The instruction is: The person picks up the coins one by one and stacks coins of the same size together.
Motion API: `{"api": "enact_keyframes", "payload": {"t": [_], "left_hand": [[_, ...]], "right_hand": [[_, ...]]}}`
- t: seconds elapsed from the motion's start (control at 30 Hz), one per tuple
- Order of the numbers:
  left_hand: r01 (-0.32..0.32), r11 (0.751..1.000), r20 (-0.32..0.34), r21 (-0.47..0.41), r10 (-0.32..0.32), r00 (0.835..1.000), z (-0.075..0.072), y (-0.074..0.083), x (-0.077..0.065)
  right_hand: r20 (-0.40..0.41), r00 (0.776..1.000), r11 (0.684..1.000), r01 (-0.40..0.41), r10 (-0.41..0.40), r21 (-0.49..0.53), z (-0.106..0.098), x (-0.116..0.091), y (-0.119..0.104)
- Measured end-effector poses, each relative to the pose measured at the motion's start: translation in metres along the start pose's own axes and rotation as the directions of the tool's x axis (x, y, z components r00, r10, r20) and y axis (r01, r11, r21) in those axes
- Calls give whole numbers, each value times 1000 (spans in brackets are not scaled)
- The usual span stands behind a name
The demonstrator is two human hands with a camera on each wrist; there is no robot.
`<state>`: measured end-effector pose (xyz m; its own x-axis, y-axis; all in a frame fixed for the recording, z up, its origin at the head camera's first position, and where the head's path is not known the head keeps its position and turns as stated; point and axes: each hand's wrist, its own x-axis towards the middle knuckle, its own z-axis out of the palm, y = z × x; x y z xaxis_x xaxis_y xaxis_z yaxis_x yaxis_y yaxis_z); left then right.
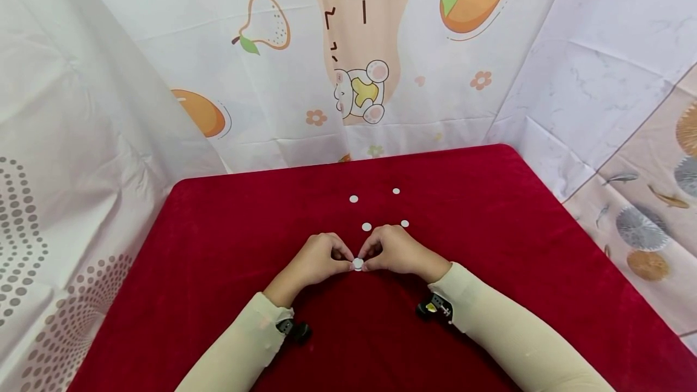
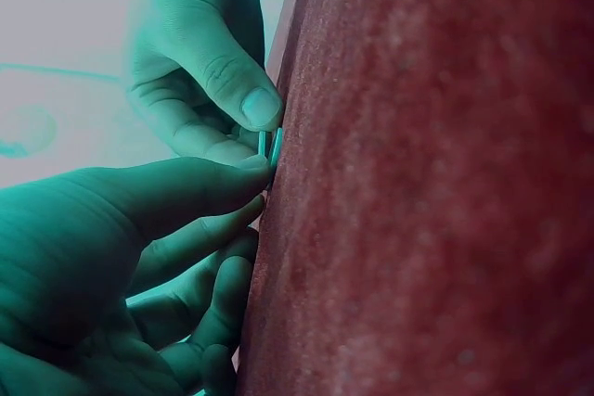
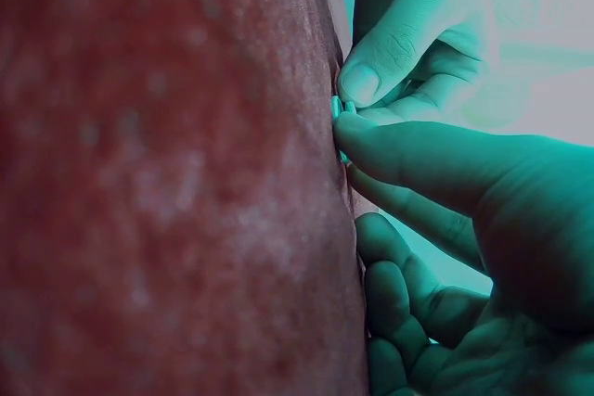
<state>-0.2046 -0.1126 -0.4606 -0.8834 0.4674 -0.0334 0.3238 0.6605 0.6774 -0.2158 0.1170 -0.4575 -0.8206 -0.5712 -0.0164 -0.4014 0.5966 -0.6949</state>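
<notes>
Two small white round discs (image 1: 357, 263) lie one over the other low on the red cloth, seen nearly edge-on in both wrist views. The left hand (image 1: 320, 257) pinches the upper disc from its left side between thumb and index finger. From the opposite side, the right hand (image 1: 399, 250) pinches the same disc, its thumb and index fingertips at the rim. A narrow gap shows between the disc edges (image 2: 277, 146) in the left wrist view. In the right wrist view, fingertips partly hide the disc edges (image 3: 337, 107).
Several more white discs lie flat beyond the hands, including a near one (image 1: 366, 227), one by the right hand (image 1: 405, 223) and a far one (image 1: 395, 191). Red cloth (image 1: 245, 216) covers the table. Printed curtains (image 1: 261, 95) stand behind and at the sides.
</notes>
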Motion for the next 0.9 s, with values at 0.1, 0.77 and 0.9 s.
{"api": "enact_keyframes", "payload": {"t": [0.1,0.77,0.9], "left_hand": [[2,1000,0,0,-2,1000,0,0,0],[-14,1000,4,14,14,1000,0,1,0],[-22,1000,2,19,21,1000,0,1,0]], "right_hand": [[-1,1000,1000,3,-3,-1,0,0,0],[-12,1000,1000,14,-14,-13,1,0,2],[-17,1000,1000,20,-20,-18,1,0,3]]}}
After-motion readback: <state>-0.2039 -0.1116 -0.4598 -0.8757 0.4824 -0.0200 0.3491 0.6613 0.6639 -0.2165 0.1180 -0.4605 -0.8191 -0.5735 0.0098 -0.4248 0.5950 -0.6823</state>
